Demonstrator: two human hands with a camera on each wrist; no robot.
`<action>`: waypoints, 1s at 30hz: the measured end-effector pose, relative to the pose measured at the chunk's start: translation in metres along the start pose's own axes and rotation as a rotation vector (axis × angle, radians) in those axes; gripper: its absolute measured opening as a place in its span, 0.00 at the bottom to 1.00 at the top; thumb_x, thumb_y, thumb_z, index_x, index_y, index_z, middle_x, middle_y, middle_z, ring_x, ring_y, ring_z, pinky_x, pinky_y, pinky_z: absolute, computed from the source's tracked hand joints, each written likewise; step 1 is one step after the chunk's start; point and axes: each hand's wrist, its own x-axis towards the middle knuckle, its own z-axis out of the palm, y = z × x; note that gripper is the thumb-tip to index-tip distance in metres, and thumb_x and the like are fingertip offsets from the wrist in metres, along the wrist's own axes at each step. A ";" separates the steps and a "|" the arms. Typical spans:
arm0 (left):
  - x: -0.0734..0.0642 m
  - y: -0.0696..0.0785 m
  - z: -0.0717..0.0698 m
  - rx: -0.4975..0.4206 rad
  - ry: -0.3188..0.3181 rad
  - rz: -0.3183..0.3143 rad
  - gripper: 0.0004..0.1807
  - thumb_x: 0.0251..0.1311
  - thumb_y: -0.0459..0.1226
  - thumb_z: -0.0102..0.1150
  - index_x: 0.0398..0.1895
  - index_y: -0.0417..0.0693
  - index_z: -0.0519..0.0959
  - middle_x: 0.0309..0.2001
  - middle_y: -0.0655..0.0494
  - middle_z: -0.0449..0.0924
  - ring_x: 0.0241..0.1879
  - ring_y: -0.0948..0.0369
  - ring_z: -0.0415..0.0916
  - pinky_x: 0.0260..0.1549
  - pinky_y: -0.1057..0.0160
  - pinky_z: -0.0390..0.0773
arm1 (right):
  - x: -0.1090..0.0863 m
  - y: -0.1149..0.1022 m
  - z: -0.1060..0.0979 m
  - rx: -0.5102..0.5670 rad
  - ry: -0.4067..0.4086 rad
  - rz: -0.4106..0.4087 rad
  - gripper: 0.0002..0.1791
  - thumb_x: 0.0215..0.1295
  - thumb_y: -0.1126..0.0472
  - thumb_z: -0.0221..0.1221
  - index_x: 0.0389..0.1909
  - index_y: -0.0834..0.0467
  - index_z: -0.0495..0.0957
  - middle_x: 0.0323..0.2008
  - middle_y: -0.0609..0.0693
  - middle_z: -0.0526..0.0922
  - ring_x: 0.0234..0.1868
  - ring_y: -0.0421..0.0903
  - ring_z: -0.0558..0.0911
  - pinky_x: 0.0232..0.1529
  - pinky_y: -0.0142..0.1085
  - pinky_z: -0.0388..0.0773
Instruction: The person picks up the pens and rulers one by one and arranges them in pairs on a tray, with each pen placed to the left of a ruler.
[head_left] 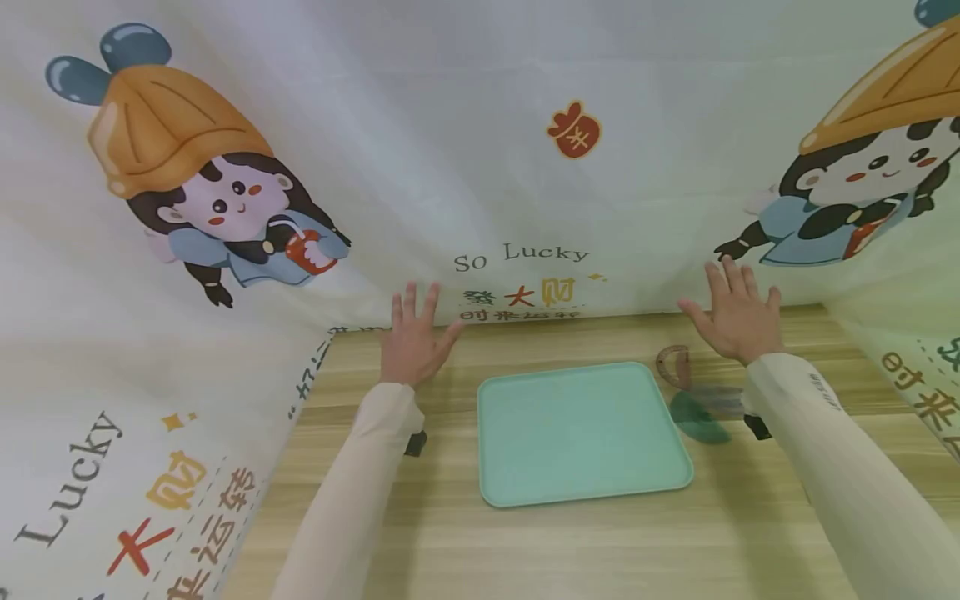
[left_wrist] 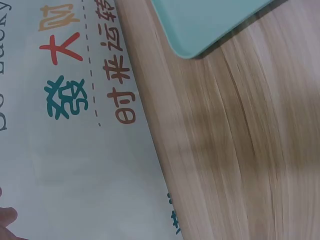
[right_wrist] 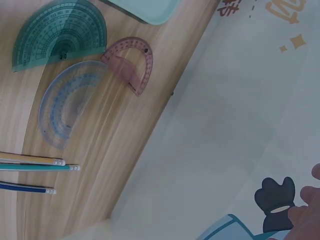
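Note:
Both hands are spread with straight fingers and hold nothing. The left hand (head_left: 415,340) is raised over the back left of the table, beyond the near-left side of a mint-green tray (head_left: 585,435). Over the back right, the right hand (head_left: 738,315) hovers past the tray's far right corner. Below it lie a green protractor (right_wrist: 62,35), a clear protractor with blue marks (right_wrist: 70,105) and a small pink protractor (right_wrist: 131,62). Three pencils, one of them a yellow pencil (right_wrist: 35,159), lie side by side in the right wrist view; the right sleeve hides them in the head view.
A white printed sheet (head_left: 480,167) with cartoon figures and lettering rises behind and at both sides of the wood-grain table (head_left: 585,550). A dark wrist camera (head_left: 415,443) sits under the left cuff, another dark camera (head_left: 757,427) under the right.

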 end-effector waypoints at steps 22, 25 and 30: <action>-0.028 0.009 0.027 -0.260 0.106 -0.023 0.30 0.70 0.47 0.41 0.70 0.43 0.57 0.68 0.37 0.57 0.64 0.41 0.62 0.47 0.41 0.77 | -0.019 0.015 0.012 0.100 0.023 -0.019 0.39 0.74 0.43 0.37 0.71 0.70 0.43 0.70 0.74 0.44 0.69 0.73 0.47 0.58 0.74 0.47; -0.034 0.009 0.033 -0.294 0.092 -0.030 0.29 0.70 0.45 0.40 0.70 0.42 0.57 0.67 0.37 0.58 0.64 0.42 0.62 0.50 0.42 0.75 | -0.024 0.018 0.016 0.105 0.022 -0.003 0.39 0.73 0.45 0.40 0.71 0.71 0.44 0.70 0.75 0.45 0.68 0.74 0.49 0.57 0.74 0.47; -0.044 0.008 0.042 -0.371 0.075 -0.041 0.28 0.70 0.42 0.40 0.70 0.40 0.58 0.66 0.36 0.59 0.65 0.42 0.61 0.59 0.43 0.69 | -0.027 0.022 0.022 0.118 0.047 0.005 0.38 0.71 0.53 0.47 0.69 0.73 0.46 0.67 0.76 0.48 0.63 0.76 0.55 0.53 0.75 0.53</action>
